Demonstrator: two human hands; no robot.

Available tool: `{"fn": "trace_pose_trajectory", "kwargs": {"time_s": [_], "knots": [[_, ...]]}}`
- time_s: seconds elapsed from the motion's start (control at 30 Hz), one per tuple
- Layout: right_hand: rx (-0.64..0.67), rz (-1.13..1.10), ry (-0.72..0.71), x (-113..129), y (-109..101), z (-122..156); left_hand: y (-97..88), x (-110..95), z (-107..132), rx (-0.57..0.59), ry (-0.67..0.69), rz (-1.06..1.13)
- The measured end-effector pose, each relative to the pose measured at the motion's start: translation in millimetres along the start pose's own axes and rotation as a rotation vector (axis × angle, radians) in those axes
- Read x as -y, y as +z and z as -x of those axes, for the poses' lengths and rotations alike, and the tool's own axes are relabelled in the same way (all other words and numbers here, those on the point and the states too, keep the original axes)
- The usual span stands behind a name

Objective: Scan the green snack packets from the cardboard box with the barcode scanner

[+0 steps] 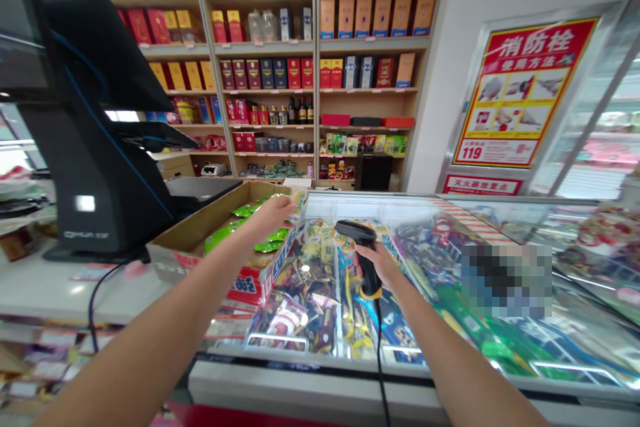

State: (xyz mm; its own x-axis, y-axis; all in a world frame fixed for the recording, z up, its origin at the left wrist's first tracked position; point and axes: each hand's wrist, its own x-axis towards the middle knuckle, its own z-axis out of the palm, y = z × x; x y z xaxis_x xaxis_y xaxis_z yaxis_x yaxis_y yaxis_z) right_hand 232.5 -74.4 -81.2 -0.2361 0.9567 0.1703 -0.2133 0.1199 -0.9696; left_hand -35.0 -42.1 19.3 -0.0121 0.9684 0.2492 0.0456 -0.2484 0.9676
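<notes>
My left hand (273, 211) reaches forward over a cardboard box (187, 235) of green snack packets (220, 237) and pinches a small packet (300, 200) at the box's far corner. My right hand (383, 265) is wrapped round the grip of a black barcode scanner (361, 248) with a yellow band, its head pointing left toward the packet. The scanner's black cable (379, 353) hangs down over the front edge of a glass-topped freezer (350, 320) full of wrapped ice creams.
A black point-of-sale terminal (75, 140) stands on the white counter (50, 290) at left. Wooden shelves (315, 80) of boxed goods and bottles line the back wall. A red fire-hydrant notice (523, 93) hangs on the right wall. Glass fridge doors (605, 120) stand at far right.
</notes>
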Motion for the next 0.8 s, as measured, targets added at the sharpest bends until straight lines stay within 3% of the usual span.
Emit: {"fn": "trace_pose_trajectory", "kwargs": {"time_s": [0.1, 0.17, 0.23, 0.33, 0.4, 0.8], "knots": [[-0.013, -0.046, -0.022, 1, 1, 2, 57.3, 33, 22, 0.090, 0.004, 0.482], [-0.020, -0.062, -0.027, 3, 0, 4, 85.1, 62, 28, 0.029, -0.034, 0.665], [0.003, -0.049, -0.004, 5, -1, 5, 97.5, 90, 26, -0.065, -0.074, 0.728], [0.118, 0.063, 0.085, 8, -5, 5, 93.7, 120, 16, -0.172, -0.098, 0.700], [0.176, 0.146, 0.128, 8, -7, 5, 86.5, 129, 11, -0.195, -0.097, 0.666], [0.165, 0.225, 0.135, 10, -3, 9, 86.6, 135, 9, -0.187, -0.022, 0.595]]}}
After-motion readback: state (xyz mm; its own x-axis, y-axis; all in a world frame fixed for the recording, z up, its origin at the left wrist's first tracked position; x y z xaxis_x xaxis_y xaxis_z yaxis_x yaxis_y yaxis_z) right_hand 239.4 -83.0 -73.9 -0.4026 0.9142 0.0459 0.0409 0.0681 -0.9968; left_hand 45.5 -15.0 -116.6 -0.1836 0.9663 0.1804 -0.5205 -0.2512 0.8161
